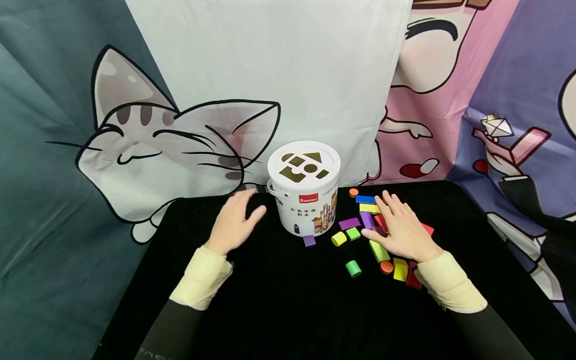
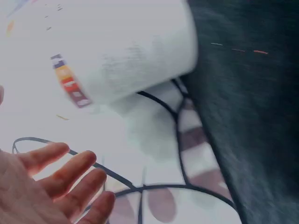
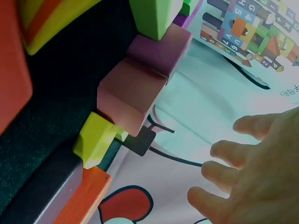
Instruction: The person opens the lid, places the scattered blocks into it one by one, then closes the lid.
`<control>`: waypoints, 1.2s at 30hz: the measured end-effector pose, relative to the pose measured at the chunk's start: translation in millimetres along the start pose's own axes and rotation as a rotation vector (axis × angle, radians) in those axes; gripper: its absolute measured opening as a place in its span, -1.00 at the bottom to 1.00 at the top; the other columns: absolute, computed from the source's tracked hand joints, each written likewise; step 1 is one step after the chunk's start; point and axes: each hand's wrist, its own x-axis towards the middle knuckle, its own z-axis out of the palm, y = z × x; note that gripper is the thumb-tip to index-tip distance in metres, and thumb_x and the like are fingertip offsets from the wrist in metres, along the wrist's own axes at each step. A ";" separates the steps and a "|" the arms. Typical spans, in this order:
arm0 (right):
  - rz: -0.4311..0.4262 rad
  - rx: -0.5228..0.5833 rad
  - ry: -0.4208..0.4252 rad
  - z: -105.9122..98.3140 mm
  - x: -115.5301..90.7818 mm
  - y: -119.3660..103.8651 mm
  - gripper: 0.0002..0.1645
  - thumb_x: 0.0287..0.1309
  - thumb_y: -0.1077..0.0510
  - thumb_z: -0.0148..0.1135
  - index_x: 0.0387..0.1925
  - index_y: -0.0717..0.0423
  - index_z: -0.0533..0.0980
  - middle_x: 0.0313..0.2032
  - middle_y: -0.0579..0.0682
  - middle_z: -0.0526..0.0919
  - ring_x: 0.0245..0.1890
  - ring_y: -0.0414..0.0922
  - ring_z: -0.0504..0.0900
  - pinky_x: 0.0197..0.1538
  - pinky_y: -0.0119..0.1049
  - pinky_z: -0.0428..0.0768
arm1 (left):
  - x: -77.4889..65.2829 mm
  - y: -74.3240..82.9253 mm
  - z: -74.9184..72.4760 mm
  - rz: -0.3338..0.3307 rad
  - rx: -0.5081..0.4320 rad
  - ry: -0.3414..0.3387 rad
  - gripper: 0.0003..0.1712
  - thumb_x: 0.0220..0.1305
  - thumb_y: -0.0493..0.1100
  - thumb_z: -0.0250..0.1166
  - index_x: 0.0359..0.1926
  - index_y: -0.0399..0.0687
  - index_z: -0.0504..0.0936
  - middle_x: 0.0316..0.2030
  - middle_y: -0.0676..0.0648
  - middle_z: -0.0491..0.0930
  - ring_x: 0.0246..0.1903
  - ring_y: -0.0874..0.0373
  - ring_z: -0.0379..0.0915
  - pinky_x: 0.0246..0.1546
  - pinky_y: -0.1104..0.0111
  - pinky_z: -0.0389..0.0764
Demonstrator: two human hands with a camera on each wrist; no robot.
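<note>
A white bucket [image 1: 288,212] with a printed side stands at the back of the black table. Its white lid [image 1: 330,167] has cut-out shapes. My left hand [image 1: 235,220] is spread to the left of the bucket, apart from it and holding nothing; the left wrist view shows its fingers [image 2: 74,175] extended. Over a scatter of coloured blocks, my right hand [image 1: 400,231] reaches with straight fingers and a spread thumb, gripping none. Partly under it lie a red block [image 1: 380,221] and a lime block [image 1: 379,251]. A purple block [image 1: 309,241] sits at the bucket's base.
Right of the bucket lie a blue block [image 1: 365,199], an orange disc [image 1: 353,192] and a yellow cylinder [image 1: 339,239]. A green cylinder [image 1: 353,269] is nearer the front. Printed cloth [image 1: 288,60] hangs behind the table. The bucket's handle [image 1: 272,189] hangs at its left.
</note>
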 end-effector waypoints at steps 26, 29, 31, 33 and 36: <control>-0.115 0.054 0.233 -1.1 4.5 -6.9 -0.39 0.29 -0.27 0.09 -0.08 0.20 0.59 -0.11 0.11 0.54 -0.12 0.05 0.50 -0.02 0.07 0.46 | 101.4 35.2 -3.7 -0.514 -0.769 -0.088 -0.55 0.22 0.15 0.24 -0.42 -0.17 0.43 -0.59 -0.02 0.42 -0.66 0.21 0.32 -0.65 0.47 0.33; -0.106 0.123 0.235 -4.6 5.8 -11.7 -0.42 0.28 -0.26 0.11 -0.06 0.17 0.58 -0.11 0.06 0.55 -0.14 -0.02 0.51 -0.03 0.00 0.48 | 102.0 35.9 -3.6 -0.506 -0.750 -0.068 -0.60 0.21 0.12 0.24 -0.37 -0.14 0.44 -0.55 -0.03 0.44 -0.60 0.20 0.37 -0.61 0.47 0.38; -0.100 0.189 0.240 -7.4 8.9 -18.1 -0.45 0.27 -0.26 0.12 -0.02 0.11 0.57 -0.08 0.01 0.55 -0.12 -0.09 0.51 -0.03 -0.06 0.48 | 101.7 36.3 -3.2 -0.504 -0.746 -0.050 -0.63 0.21 0.09 0.24 -0.33 -0.13 0.45 -0.51 -0.04 0.46 -0.54 0.18 0.41 -0.57 0.45 0.42; -0.101 0.260 0.249 -12.0 14.9 -27.1 -0.47 0.26 -0.26 0.13 0.02 0.03 0.55 -0.05 -0.06 0.54 -0.15 -0.15 0.50 -0.06 -0.11 0.50 | 101.5 36.3 -2.2 -0.498 -0.740 -0.038 -0.65 0.21 0.08 0.24 -0.30 -0.12 0.45 -0.47 -0.05 0.47 -0.48 0.16 0.45 -0.54 0.44 0.46; -0.128 0.322 0.271 -21.5 29.7 -43.3 -0.48 0.25 -0.27 0.13 0.07 -0.05 0.52 -0.01 -0.14 0.52 -0.10 -0.22 0.49 -0.04 -0.16 0.50 | 101.4 36.9 -0.4 -0.497 -0.737 -0.023 -0.65 0.19 0.08 0.23 -0.28 -0.11 0.45 -0.46 -0.07 0.47 -0.45 0.14 0.48 -0.53 0.44 0.47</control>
